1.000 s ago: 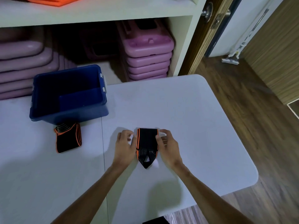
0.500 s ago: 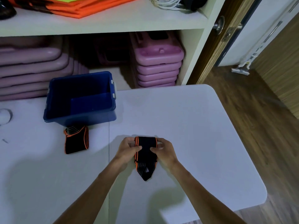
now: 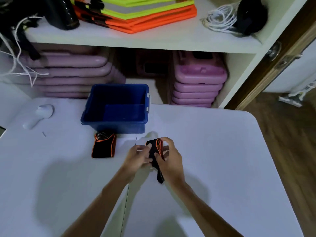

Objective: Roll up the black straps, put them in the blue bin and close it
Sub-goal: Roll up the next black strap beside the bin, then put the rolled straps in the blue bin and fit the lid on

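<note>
Where table (image 3: 213, 151) curves off right of bin (image 3: 114, 108), surface bare to edge. Shelf (image 3: 153, 40) behind bin. Bin lidless, nothing visible inside. Rolled strap (image 3: 103, 147) touching bin's front wall. Second strap (image 3: 156, 151) lifted front-right of bin, part-rolled, tail hanging; left hand (image 3: 138, 157) and right hand (image 3: 171, 158) both pinching it.
</note>
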Tool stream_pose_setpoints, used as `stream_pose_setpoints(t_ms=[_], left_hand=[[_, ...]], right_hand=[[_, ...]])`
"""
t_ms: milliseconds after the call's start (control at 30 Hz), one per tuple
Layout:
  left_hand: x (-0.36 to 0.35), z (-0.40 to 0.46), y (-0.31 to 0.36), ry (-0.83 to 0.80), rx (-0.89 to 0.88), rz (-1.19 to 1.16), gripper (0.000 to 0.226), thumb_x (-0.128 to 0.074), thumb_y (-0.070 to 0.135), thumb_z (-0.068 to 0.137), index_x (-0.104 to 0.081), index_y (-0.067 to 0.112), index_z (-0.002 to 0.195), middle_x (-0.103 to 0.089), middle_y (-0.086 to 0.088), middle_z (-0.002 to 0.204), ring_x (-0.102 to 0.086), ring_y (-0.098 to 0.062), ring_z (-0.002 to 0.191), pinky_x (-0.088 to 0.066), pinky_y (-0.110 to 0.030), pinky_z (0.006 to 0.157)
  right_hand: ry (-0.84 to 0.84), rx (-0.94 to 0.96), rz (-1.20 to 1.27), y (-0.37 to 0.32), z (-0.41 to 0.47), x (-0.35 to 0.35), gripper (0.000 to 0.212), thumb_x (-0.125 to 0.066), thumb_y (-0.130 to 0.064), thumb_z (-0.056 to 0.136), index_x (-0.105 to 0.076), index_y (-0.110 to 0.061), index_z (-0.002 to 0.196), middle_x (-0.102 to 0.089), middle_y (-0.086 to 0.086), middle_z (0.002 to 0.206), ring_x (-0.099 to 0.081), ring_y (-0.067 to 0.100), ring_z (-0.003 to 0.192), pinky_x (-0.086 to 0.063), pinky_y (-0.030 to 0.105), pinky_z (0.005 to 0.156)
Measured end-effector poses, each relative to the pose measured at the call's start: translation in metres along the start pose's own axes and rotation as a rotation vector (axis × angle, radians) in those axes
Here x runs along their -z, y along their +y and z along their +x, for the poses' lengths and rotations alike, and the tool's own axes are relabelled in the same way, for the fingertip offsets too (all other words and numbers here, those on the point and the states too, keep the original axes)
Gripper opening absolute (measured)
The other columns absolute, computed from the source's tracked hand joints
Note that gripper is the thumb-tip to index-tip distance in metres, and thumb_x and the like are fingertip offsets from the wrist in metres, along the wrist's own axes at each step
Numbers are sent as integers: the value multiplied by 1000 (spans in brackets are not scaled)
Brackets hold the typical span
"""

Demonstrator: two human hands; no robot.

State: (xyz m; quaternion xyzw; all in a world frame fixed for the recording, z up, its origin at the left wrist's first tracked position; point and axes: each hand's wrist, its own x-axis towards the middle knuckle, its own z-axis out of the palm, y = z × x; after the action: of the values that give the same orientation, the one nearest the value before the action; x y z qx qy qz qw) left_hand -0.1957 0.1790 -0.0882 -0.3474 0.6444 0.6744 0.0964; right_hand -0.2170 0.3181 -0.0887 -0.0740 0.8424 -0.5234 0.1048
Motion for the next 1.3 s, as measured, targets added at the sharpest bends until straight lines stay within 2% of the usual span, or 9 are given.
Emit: stream_pose_setpoints(t_ms=[133, 267, 400, 467, 567, 767, 967, 1133, 1300], left_hand=[[7, -2, -2, -204, 119, -76, 65, -55, 63, 84, -69, 2, 100, -71, -17, 85, -70, -23, 82, -58, -39, 80], [27, 4, -32, 8, 124, -72, 30, -62, 26, 91, -64, -1, 103, -67, -28, 103, -69, -31, 83, -59, -42, 77], [38, 2, -51, 137, -42, 426, 23, -68, 25, 86, -61, 12, 103, -72, -11, 84, -68, -23, 75, -56, -38, 69], [43, -4, -49, 69, -77, 658, 30, -68, 26, 84, -54, 22, 111, -71, -4, 77, -66, -16, 68, -48, -25, 57], [42, -13, -43, -29, -11, 738, 33, -70, 26, 81, -49, 17, 103, -71, -5, 74, -69, -18, 57, -57, -33, 57], [7, -34, -43, -231, 300, 626, 45, -64, 42, 86, -64, -4, 88, -75, -13, 69, -73, -26, 61, -62, -39, 67], [6, -18, -56, 167, 14, 713, 48, -62, 52, 82, -58, 10, 107, -69, -10, 98, -68, -28, 81, -57, -38, 73], [-2, -1, -57, 155, 37, 463, 55, -68, 32, 81, -48, 14, 128, -62, -11, 112, -62, -28, 99, -53, -43, 87], [8, 13, -54, -5, 69, 350, 35, -68, 15, 76, -55, 19, 108, -65, -9, 97, -65, -27, 90, -57, -45, 79]], right_hand=[[-116, 76, -206, -2, -15, -20, 60, -58, -28, 88, -31, -47, 139, -54, -10, 122, -51, 14, 112, -51, 37, 92], [-236, 125, -378, 12, -24, -21, 62, -55, -28, 90, -28, -42, 145, -57, -13, 120, -42, 11, 115, -39, 32, 102], [-177, 235, -573, 37, -37, -21, 53, -65, -8, 79, -53, -34, 124, -67, -14, 103, -42, 9, 107, -48, 32, 88], [-143, 283, -645, 46, -41, -22, 54, -69, -1, 71, -60, -32, 114, -68, -16, 98, -48, 13, 102, -48, 28, 79], [-107, 295, -676, 40, -39, -21, 45, -68, -2, 70, -63, -31, 103, -70, -16, 94, -53, 18, 94, -47, 29, 71], [-131, 172, -381, 27, -38, -14, 37, -55, -3, 86, -67, -22, 115, -47, -26, 91, -48, 14, 111, -46, 32, 91], [-47, -101, -133, 52, -38, -16, 56, -51, -29, 84, -41, -35, 139, -47, -14, 125, -41, 9, 118, -41, 31, 101], [-71, -436, 24, 49, -25, -23, 64, -63, -22, 82, -42, -24, 142, -54, -6, 109, -58, 12, 98, -52, 33, 85], [-150, -445, -10, 42, -3, -19, 17, -57, -16, 88, -64, -14, 103, -57, -2, 86, -52, 10, 71, -37, 20, 58]])
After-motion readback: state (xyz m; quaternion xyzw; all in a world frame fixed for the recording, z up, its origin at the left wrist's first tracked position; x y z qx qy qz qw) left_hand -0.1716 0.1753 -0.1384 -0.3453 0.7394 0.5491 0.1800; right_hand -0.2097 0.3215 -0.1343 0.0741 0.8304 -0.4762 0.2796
